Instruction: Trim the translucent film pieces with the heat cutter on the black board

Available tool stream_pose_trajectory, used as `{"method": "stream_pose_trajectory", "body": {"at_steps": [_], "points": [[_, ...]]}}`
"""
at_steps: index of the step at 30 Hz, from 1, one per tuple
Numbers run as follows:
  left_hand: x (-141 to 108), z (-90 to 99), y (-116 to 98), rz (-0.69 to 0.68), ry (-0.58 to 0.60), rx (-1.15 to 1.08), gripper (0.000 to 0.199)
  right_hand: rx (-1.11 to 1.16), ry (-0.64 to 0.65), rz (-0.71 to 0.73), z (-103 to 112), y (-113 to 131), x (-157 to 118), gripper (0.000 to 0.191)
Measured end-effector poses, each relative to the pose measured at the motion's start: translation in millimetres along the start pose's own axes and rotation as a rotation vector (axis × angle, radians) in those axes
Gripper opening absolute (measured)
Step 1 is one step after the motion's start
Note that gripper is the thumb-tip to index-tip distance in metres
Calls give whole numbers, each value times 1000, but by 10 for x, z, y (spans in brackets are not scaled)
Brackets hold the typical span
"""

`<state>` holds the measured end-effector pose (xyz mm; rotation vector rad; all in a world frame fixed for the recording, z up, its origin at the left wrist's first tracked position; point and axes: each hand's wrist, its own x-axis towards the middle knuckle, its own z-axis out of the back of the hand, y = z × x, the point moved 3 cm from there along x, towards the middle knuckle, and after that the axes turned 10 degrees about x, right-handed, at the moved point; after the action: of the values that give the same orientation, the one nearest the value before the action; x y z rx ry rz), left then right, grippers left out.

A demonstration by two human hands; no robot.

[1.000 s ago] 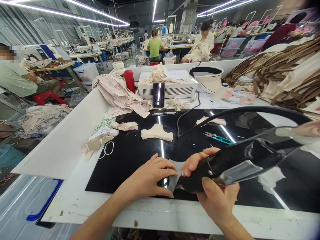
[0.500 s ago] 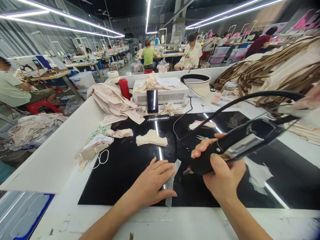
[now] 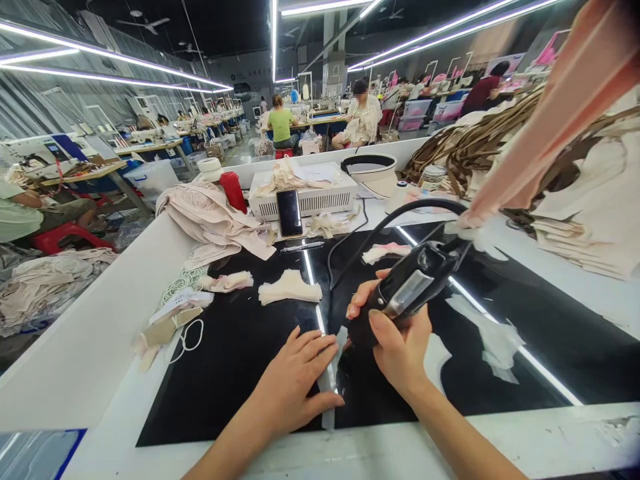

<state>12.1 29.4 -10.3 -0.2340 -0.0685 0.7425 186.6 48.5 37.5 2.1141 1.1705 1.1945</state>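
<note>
- Black tool sits in the right hand, fingers and thumb wrapped firmly round its body, which tilts with the lower end toward the mat.
- Pale and narrow, the strip lies on the mat at the left hand, just beside the tool's lower end.
- The left hand grips nothing: its fingers are apart and laid low, thumb across the strip, fingertips at its edge, as if to steady it.
- Work on the strip looks under way rather than finished, since one hand is on it and the tool is close by. Whether tool and strip touch cannot be told; the dark end blends into the mat.
- How much of the strip is done is likewise unclear, as fingers cover part of it.
- To the right, a white piece shows partly behind the right wrist, and a sheer piece lies beyond; neither is held. Whether they are finished or waiting is not shown.
- Farther back, a cream piece and a pink-edged scrap lie loose on the mat, well apart, with no hand on them.
</note>
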Motion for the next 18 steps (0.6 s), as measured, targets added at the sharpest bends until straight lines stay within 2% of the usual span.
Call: {"method": "stream_pose_trajectory", "body": {"at_steps": [7,13,18], "points": [[-15,-8,14,-10,-25,-8,71,-11,5,-9,16,-14,-1,32],[-21,-5,17,-7,9,18,72,17,-28,10,44,26,44,38],[-12,9,6,-1,16,14,71,33,-3,-7,11,0,7,38]]}}
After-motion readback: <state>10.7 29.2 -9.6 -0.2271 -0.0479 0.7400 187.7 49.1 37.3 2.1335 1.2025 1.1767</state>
